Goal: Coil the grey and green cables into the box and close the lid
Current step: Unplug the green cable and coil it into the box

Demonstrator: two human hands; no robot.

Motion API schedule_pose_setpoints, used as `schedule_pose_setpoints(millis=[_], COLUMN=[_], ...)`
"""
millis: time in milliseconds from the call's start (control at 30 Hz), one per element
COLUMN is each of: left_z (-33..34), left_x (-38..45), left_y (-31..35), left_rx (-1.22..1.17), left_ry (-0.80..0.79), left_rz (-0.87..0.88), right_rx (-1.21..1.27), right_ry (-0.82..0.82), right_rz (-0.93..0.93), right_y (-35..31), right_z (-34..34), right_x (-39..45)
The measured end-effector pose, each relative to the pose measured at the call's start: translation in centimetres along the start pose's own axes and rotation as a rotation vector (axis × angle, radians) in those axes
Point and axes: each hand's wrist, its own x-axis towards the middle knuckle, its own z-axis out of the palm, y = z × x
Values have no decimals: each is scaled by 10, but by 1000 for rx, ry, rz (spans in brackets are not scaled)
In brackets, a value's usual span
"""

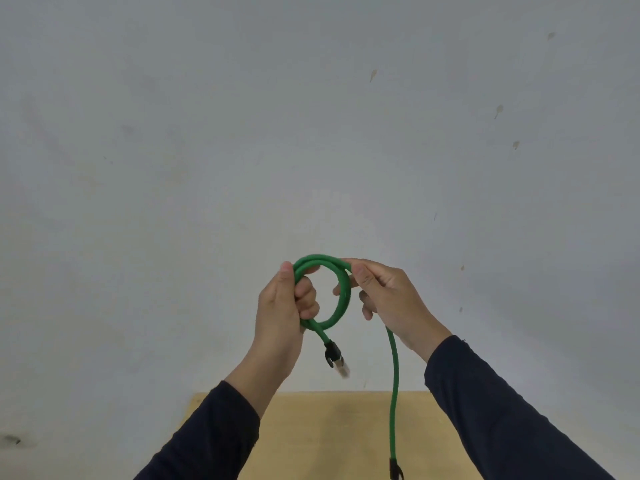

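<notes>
Both hands are clamped on the green cable [341, 292], which I hold raised before a grey wall: my left hand [284, 313] grips the loops with curled fingers, my right hand [384, 299] pinches the coil's far side. One plug [334, 356] dangles below the loop; the free tail hangs past my right wrist toward the counter [329, 434]. I'd judge the winding well begun. Feeding the tail in even turns, matched to the first loop, should keep it flat. Neither box nor grey cable shows.

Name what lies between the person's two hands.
In the head view, the green cable's coiled loop spans the gap between left hand and right hand; both hold it.
</notes>
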Motion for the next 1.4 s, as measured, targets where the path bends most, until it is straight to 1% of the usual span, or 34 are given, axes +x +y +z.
schedule_pose_setpoints(millis=[100,167,233,267,300,333,400,433,500,567,633,700,800,867,967,1067,1167,1267,1400], left_z=[-1,-2,-2,-2,-2,-2,-6,-10,-22,-32,-39,-44,-47,-43,-36,-32,-31,-30,-32], left_x=[11,19,26,29,32,35,34,31,24,17,12,9,3,-4,-13,-15,-16,-15,-7], left_y=[11,16,20,21,20,17,6,-3,-21,-33,-39,-43,-46,-46,-44,-45,-45,-41,-38], left_rx=[-187,-313,-397,-390,-339,-221,183,370,620,734,764,779,733,689,597,578,575,560,670], left_ry=[33,51,74,90,109,129,139,94,-70,-217,-303,-333,-341,-345,-369,-364,-364,-356,-306], left_rz=[-45,-34,16,44,73,105,202,257,332,348,346,348,345,346,335,348,360,344,409], right_rx=[-88,-169,-307,-397,-479,-555,-699,-753,-837,-947,-1002,-961,-897,-760,-512,-311,-199,-108,-19], right_ry=[63,101,70,19,-49,-123,-225,-238,-231,-271,-352,-379,-332,-291,-180,-117,-126,-126,-86], right_rz=[1,23,74,96,108,112,63,13,-97,-192,-242,-233,-225,-224,-155,-99,-90,-29,-20], right_y=[14,26,37,42,46,47,41,36,23,9,-3,-15,-24,-27,-22,-7,4,7,7], right_z=[6,15,28,37,45,54,64,65,61,52,38,23,3,-7,-15,-16,-9,-2,5], right_x=[-1,-5,-11,-15,-19,-22,-27,-26,-22,-17,-12,-6,5,12,15,13,4,-5,-7])
